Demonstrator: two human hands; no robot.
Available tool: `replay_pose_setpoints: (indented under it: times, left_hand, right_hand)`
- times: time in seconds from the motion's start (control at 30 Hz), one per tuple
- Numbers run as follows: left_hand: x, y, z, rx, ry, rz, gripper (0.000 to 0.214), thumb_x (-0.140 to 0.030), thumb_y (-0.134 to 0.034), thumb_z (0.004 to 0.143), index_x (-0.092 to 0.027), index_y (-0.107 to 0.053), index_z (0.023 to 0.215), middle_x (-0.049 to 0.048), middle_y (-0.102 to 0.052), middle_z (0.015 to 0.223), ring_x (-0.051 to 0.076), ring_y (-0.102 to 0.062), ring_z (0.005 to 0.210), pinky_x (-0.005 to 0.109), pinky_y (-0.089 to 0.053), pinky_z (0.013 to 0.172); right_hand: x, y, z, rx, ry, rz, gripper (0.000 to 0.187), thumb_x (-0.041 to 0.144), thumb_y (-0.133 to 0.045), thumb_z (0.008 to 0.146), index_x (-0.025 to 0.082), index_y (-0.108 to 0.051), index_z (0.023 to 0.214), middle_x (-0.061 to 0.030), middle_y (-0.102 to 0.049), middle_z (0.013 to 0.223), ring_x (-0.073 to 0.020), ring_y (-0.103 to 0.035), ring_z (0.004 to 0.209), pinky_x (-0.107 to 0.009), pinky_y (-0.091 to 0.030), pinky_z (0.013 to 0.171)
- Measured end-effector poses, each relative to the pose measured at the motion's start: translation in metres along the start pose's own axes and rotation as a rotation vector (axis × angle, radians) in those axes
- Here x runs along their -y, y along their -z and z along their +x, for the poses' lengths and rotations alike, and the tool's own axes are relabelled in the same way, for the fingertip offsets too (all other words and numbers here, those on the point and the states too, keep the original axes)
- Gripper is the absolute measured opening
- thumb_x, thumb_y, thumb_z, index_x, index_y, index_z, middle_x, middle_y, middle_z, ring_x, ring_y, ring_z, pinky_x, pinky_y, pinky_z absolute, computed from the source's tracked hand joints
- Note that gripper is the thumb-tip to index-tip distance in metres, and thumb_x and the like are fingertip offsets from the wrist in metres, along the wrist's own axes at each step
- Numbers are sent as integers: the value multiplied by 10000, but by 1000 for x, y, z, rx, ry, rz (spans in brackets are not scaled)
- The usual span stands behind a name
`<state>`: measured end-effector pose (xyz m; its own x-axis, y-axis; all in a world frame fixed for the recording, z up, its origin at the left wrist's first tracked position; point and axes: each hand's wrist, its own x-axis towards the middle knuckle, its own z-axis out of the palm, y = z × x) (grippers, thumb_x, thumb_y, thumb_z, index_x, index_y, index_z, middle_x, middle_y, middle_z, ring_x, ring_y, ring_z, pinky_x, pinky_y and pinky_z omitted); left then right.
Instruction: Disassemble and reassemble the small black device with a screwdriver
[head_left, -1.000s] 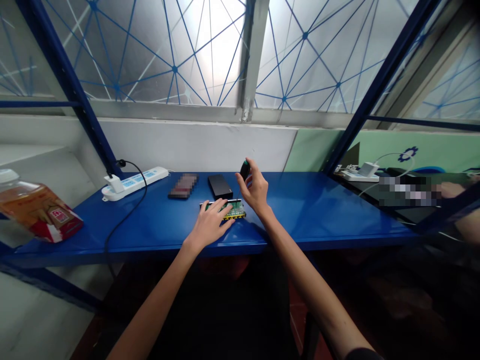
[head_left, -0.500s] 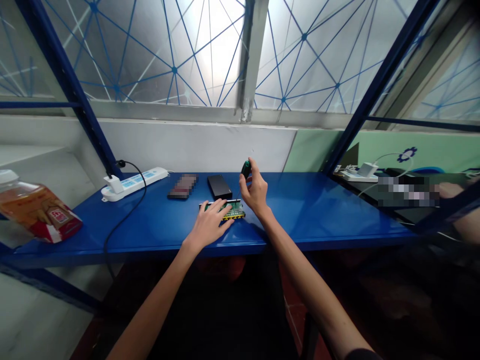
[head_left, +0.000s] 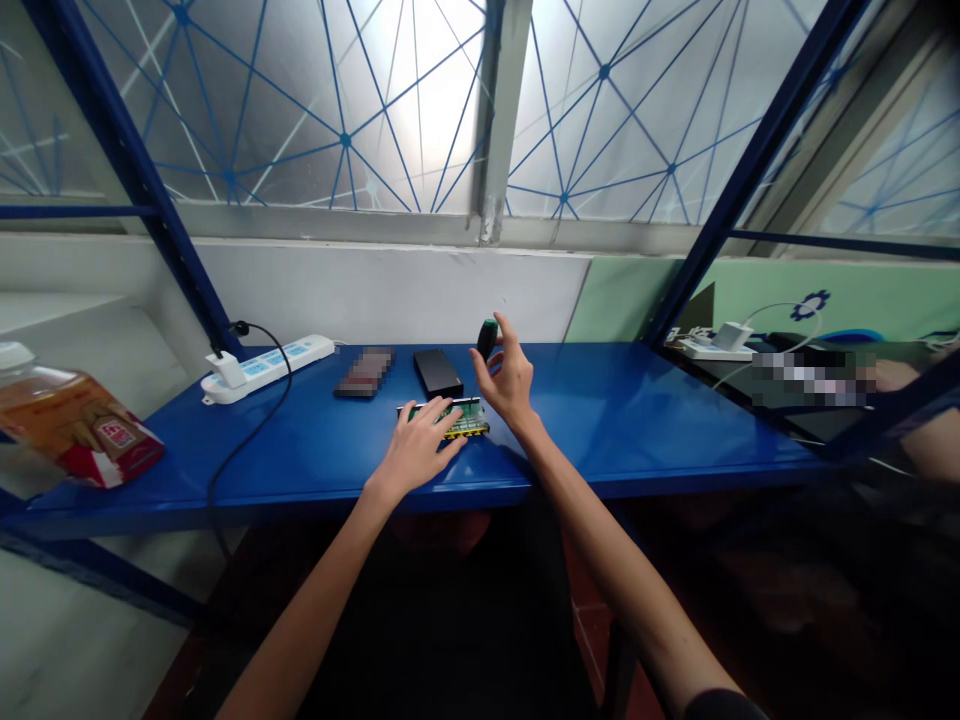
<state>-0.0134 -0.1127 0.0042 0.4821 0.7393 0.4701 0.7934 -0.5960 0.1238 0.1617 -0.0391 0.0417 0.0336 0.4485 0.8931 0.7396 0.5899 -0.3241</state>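
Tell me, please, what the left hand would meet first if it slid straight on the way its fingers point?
Probably the screwdriver that the right hand holds over the circuit board; the black box lies close beside that line, so depth leaves doubt.

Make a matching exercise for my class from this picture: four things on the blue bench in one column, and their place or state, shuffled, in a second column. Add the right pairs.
Things
1. power strip
2. screwdriver
3. circuit board
4. black box

Places or states
A. gripped in the right hand
B. under the fingers of the left hand
C. white, at the back left, with a plug in it
D. lying flat just behind the green board

Pairs: 1-C, 2-A, 3-B, 4-D
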Motion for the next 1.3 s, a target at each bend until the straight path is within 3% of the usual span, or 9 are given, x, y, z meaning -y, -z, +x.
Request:
replay_pose_setpoints:
  times: [0.17,0.33,0.47,0.73,0.9,1.07,1.3]
  left_hand:
    - [-1,1,0,3,1,5,390,-400,-476,982,-237,-583,1319,111,-541,1430,281,-439,1372,552,-282,1141]
    - [-1,0,0,-5,2,2,393,-398,-471,985,-236,-581,1325,112,-535,1436,284,-442,1370,544,-282,1141]
    - [0,-1,0,-4,-11,-2,386,-394,-476,982,-231,-586,1314,115,-537,1433,283,-446,1367,530,-295,1136]
    - [0,0,0,-13,-11,-10,385,-391,-457,989,-241,-586,1319,110,-534,1436,291,-440,1371,549,-288,1139]
    - [0,-1,0,-11,-3,-3,383,-394,-476,982,-244,-584,1317,109,-535,1437,283,-445,1368,552,-288,1137]
    - [1,-1,0,-8,-2,-6,397,-401,-457,989,-232,-579,1327,114,-527,1443,289,-441,1370,568,-289,1134]
    - [3,-4,0,-14,-4,4,397,-405,-467,983,-253,-575,1334,108,-530,1442,280,-439,1373,554,-282,1142]
  right_hand:
    - [1,1,0,-9,13,-4,609,373,-525,928,273,-329,1495,-69,-660,1039,-122,-591,581,-292,-487,568]
    - [0,-1,-1,12,-21,51,634,343,-496,940,283,-253,1523,-61,-663,1046,-111,-586,561,-285,-487,568]
    - [1,1,0,-1,-17,6,658,394,-548,917,274,-298,1514,-58,-666,989,-115,-546,531,-304,-494,574]
    - [-1,0,-1,18,-38,53,633,328,-463,952,296,-236,1542,-75,-680,1070,-130,-618,598,-292,-501,590]
    - [-1,2,-1,-18,-26,3,610,379,-524,929,260,-346,1500,-62,-684,975,-122,-592,555,-294,-496,590]
    - [1,3,-1,8,-12,39,573,319,-425,966,270,-294,1521,-75,-685,1057,-132,-639,624,-281,-501,591]
    - [0,3,0,-28,-17,10,576,365,-503,935,264,-373,1487,-64,-693,978,-132,-603,574,-294,-496,583]
